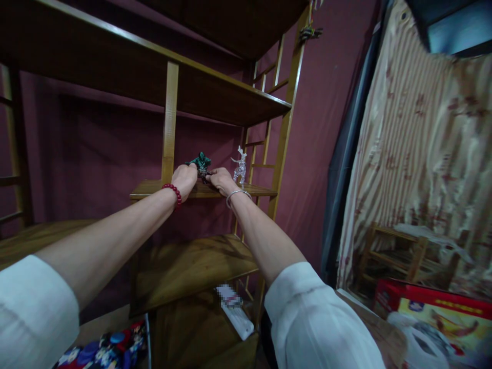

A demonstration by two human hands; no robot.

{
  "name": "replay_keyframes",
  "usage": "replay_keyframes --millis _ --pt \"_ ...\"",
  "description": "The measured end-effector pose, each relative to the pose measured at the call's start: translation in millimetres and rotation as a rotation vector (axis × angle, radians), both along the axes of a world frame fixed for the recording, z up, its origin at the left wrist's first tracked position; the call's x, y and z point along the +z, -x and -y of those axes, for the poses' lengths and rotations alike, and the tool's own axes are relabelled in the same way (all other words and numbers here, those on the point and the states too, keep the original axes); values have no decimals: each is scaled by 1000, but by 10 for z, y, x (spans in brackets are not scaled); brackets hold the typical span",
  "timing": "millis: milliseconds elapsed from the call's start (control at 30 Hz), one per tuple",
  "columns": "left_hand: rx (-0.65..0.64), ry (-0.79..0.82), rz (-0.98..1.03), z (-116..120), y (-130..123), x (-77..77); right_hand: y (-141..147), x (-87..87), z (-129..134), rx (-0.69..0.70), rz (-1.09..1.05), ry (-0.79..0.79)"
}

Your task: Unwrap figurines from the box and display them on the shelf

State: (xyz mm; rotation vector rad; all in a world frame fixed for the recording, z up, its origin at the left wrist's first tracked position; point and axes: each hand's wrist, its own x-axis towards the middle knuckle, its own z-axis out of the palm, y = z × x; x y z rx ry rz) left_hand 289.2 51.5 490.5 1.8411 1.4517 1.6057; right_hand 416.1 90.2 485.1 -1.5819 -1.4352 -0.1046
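Note:
A small dark green figurine stands over the middle shelf of a wooden rack, between my two hands. My left hand is closed on its left side, with a red bead bracelet at the wrist. From the right, the fingers of my right hand pinch the figurine's lower part; a silver bangle circles that wrist. Whether its base touches the shelf is hard to see. Just right of my right hand, a clear deer figurine with frosted antlers stands on the same shelf.
An upright post rises left of my hands, under an upper shelf. A lower shelf lies beneath. At bottom left a box holds several colourful figures. A white power strip, a red box and a curtain are to the right.

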Motion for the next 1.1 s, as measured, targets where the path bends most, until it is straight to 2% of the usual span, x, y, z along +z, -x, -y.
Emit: replay_keyframes --millis 300,500,733,1100 --pt "-30 -24 -54 -86 3 -2 -2 5 17 -9 13 21" --pt "8 18 -48 -30 -3 18 21 13 68 -18 36 40" --pt "-39 30 -71 -46 10 25 27 24 76 -18 47 55" --pt "-37 54 -124 -57 8 45 41 34 96 -35 29 81"
